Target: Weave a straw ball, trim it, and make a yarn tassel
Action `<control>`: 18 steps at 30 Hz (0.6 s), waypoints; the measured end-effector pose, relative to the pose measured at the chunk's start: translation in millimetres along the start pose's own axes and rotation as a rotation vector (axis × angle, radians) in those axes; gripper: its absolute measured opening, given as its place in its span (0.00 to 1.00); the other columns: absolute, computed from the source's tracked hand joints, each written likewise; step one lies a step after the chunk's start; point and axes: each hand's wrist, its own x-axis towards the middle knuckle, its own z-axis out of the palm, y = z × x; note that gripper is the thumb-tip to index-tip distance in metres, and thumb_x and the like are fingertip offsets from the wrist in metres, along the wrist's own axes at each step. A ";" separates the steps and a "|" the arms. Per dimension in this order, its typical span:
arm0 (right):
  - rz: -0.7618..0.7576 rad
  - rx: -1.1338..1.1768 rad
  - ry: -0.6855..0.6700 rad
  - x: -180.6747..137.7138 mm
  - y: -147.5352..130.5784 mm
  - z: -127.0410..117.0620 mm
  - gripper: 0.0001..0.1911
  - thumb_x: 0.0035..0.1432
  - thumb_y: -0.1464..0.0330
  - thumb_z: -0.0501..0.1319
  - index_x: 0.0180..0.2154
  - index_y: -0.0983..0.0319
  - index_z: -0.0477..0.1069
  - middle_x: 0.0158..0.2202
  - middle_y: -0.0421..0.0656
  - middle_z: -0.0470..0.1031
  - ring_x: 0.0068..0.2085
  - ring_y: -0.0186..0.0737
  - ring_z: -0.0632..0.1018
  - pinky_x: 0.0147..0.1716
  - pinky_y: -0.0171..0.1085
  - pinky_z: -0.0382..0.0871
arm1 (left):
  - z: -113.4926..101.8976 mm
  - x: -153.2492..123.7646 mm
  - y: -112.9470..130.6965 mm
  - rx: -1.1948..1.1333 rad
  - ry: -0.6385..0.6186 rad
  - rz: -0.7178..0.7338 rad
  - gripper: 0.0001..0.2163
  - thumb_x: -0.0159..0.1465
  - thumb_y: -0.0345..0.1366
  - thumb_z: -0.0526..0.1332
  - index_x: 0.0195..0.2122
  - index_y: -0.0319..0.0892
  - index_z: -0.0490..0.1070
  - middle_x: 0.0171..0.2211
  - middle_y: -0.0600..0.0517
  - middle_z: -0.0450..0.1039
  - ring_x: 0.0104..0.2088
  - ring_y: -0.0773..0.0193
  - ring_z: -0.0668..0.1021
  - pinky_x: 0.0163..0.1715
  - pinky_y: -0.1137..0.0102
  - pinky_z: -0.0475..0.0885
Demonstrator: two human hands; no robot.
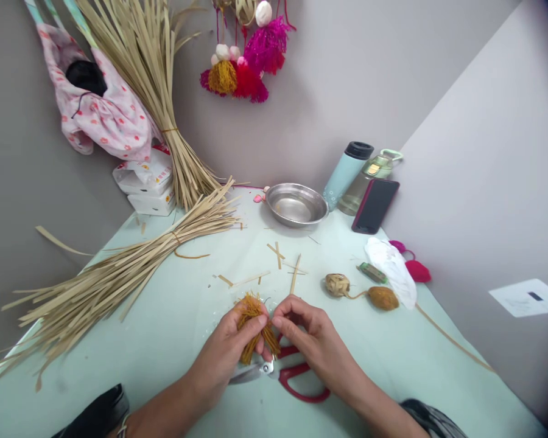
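Note:
In the head view, my left hand is closed round a mustard-yellow yarn tassel, whose strands stick out above and below my fingers. My right hand is just to its right, thumb and forefinger pinched together beside the tassel. Whatever is in that pinch is too fine to make out. Beneath both hands lie red-handled scissors, their blades pointing left. A thin straw strip lies beyond my right hand. To the right are a small woven straw ball and a wound ball of mustard yarn.
Straw bundles fill the left side. A metal bowl stands at the back, near a blue tumbler, a green bottle and a leaning phone. Finished tassels hang on the wall. White cloth lies right.

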 end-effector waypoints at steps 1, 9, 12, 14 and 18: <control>0.010 0.012 -0.003 0.2 -0.3 -0.7 0.15 0.62 0.56 0.58 0.31 0.60 0.63 0.22 0.38 0.73 0.27 0.40 0.78 0.31 0.39 0.70 | 0.1 -0.2 0.3 0.002 0.006 -0.002 0.08 0.64 0.42 0.58 0.38 0.43 0.66 0.20 0.60 0.65 0.23 0.68 0.74 0.30 0.72 0.68; 0.032 0.080 -0.016 0.5 0.8 -0.9 0.15 0.61 0.55 0.59 0.32 0.60 0.63 0.22 0.38 0.75 0.25 0.39 0.78 0.31 0.39 0.70 | -1.5 -1.1 0.2 0.018 -0.030 -0.007 0.06 0.63 0.39 0.59 0.36 0.43 0.66 0.20 0.59 0.65 0.22 0.67 0.74 0.29 0.70 0.70; 0.045 0.077 -0.022 0.1 1.2 -0.5 0.15 0.61 0.55 0.59 0.32 0.60 0.64 0.23 0.38 0.75 0.25 0.39 0.78 0.31 0.39 0.70 | -1.7 -1.1 0.8 0.060 -0.036 -0.005 0.06 0.62 0.38 0.60 0.34 0.42 0.66 0.19 0.59 0.64 0.22 0.67 0.74 0.30 0.70 0.70; 0.053 0.036 -0.002 -0.5 1.8 -0.5 0.14 0.60 0.57 0.60 0.31 0.61 0.65 0.22 0.38 0.75 0.26 0.39 0.78 0.31 0.38 0.69 | -1.6 -1.2 1.0 0.071 -0.032 -0.006 0.06 0.62 0.38 0.60 0.33 0.42 0.65 0.19 0.60 0.64 0.21 0.67 0.73 0.30 0.70 0.69; 0.059 0.002 -0.013 -1.7 4.2 -1.0 0.11 0.61 0.61 0.60 0.31 0.61 0.65 0.23 0.39 0.75 0.27 0.38 0.77 0.31 0.37 0.68 | -1.3 -1.4 1.3 -0.001 -0.031 -0.033 0.05 0.62 0.37 0.59 0.32 0.42 0.66 0.18 0.60 0.62 0.20 0.69 0.72 0.28 0.72 0.68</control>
